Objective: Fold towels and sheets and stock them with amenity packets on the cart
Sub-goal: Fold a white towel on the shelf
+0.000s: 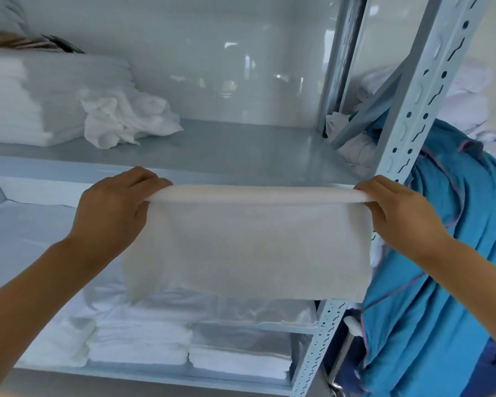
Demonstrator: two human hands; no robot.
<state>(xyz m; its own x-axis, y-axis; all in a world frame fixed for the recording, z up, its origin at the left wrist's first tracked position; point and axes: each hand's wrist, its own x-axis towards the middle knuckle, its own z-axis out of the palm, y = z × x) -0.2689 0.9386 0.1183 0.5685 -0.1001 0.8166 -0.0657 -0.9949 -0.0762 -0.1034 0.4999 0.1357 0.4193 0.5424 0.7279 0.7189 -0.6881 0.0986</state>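
Your left hand (pixel 113 207) and right hand (pixel 398 213) each pinch a top corner of the white towel (pixel 249 247), stretched before the shelf (pixel 241 150).

Crumpled cloth (pixel 126 118) on shelf (pixel 241 144), right of folded stack (pixel 26 101)

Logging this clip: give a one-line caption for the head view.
Both hands, left and right, hold a white towel stretched before shelves of folded linen.

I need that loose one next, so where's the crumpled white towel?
The crumpled towel lies on the upper shelf, left of centre, against the folded stack.
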